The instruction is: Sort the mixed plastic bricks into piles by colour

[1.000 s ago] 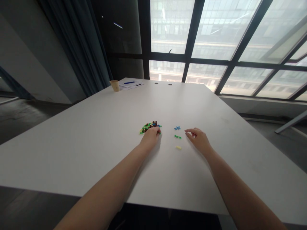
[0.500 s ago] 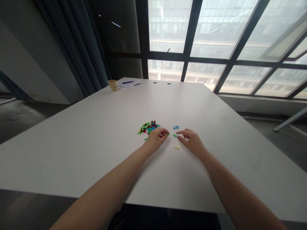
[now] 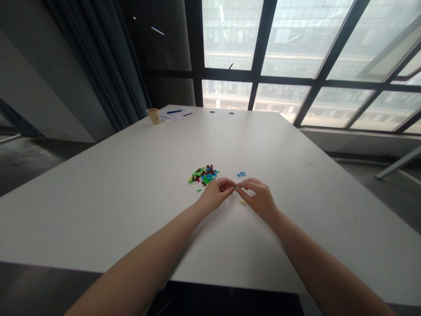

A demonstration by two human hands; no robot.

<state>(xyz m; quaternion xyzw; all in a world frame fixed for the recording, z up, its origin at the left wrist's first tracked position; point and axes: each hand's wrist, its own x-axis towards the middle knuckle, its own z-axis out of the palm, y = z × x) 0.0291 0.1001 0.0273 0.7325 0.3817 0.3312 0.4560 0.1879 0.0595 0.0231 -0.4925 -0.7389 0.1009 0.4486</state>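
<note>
My left hand [image 3: 215, 193] and my right hand [image 3: 259, 195] meet over the white table, fingertips touching. Pinched between them is a small green toy brick [image 3: 236, 187], mostly covered by the fingers. Left of my left hand lies a mixed pile of toy bricks [image 3: 205, 175] in green, brown, blue, red and yellow. One loose green brick [image 3: 199, 190] rests just in front of that pile. Beyond my right hand sits a small cluster of blue bricks [image 3: 241, 174]. A pale yellow brick [image 3: 242, 201] shows partly below my right fingers.
The large white table [image 3: 115, 210] runs toward the window. At its far left stand a paper cup [image 3: 154, 116] and papers with a blue pen [image 3: 174, 111] on them. Two dark round discs [image 3: 231, 113] are at the far edge. A curtain [image 3: 101, 66] hangs at left.
My hands have come together from a small gap. My right hand has closed in to the left, and its fingers now pinch at the green brick beside my left fingertips.
</note>
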